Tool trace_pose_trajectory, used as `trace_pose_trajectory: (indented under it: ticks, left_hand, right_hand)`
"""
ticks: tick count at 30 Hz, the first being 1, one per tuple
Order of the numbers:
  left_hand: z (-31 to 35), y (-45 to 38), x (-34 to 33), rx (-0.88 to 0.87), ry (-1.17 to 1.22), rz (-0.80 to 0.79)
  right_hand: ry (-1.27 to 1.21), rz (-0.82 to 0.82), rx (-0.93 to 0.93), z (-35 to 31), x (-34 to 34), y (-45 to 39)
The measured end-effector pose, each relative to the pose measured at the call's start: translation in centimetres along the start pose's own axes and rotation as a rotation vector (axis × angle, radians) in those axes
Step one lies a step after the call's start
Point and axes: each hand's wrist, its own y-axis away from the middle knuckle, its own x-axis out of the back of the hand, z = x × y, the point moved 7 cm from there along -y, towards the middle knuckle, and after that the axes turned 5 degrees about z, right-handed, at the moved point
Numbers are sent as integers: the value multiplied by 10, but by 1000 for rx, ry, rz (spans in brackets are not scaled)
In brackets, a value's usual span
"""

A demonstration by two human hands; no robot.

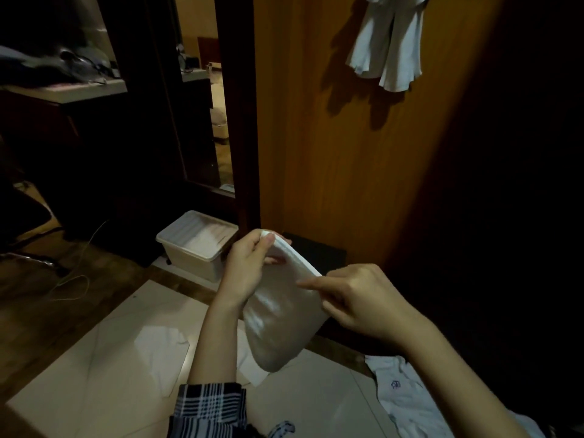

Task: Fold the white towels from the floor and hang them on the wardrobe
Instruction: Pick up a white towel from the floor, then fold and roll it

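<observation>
Dim indoor room with pale floor tiles (pixel 104 358) below the hands and a tall wooden wardrobe (pixel 347 153) rising directly ahead of them. A person holds a folded white towel (pixel 284 320) in mid-air between both hands, its folded body hanging down toward the floor. The left hand (pixel 245 267), at the end of a plaid sleeve (pixel 210 406), pinches the towel's far upper corner with thumb and curled fingers. The right hand (pixel 354 298) grips the near upper edge, fingers curled around the cloth, index finger lying along the fold. High above the hands, a pale cloth (pixel 388 42) already hangs on the wardrobe front. Another white towel (pixel 164 352) lies flat on the tiles below the left forearm, and a crumpled light garment with a small blue mark (pixel 401 396) lies under the right forearm. Beyond the left hand sits a lidded white plastic storage box (pixel 196 245) on the floor. Judging from this, the fold looks loosely held along one edge only, so it could slip open while being lifted to the wardrobe. A weak pinch might also drop the towel onto the tiles.
</observation>
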Motion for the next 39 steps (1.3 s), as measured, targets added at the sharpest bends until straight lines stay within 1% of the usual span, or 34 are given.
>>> trace_pose_trajectory:
  ticks: [3,5,9,10,14,16,18,20,22,25,29,32,39]
  left_hand:
    - [0,0,-3,-11,-36,-64]
    - [1,1,-4,-24,-49,-92]
    - [5,4,-10,-34,-6,-125]
    - [7,5,-11,-38,18,-132]
    - [12,5,-15,-34,77,-137]
    - [14,6,-18,-29,91,-150]
    - [17,9,-22,-22,119,-168]
    - [20,10,-26,-2,132,-184]
    - [22,12,-30,8,144,-205]
    - [27,12,-34,12,150,-211]
    - [27,10,-37,21,127,-216]
    - [29,12,-38,47,166,-239]
    - [27,10,-36,95,252,-214]
  right_hand:
    - [24,-234,-15,-1,3,-3]
    - [78,-272,48,-2,7,-6]
    - [253,-239,218,-10,9,-12]
    - [272,-202,242,-9,9,-14]
    - [265,-88,292,-9,21,-21]
    - [186,-90,287,-10,25,-20]
    - [63,-110,262,-12,28,-19]
    - [46,-140,232,-8,28,-18]
    - [72,-81,180,4,31,-20]
    - [-18,50,59,19,41,-22]
    - [-110,98,-35,29,40,-24]
    - [-181,146,-129,38,41,-23]
    - [-252,187,-205,39,46,-26]
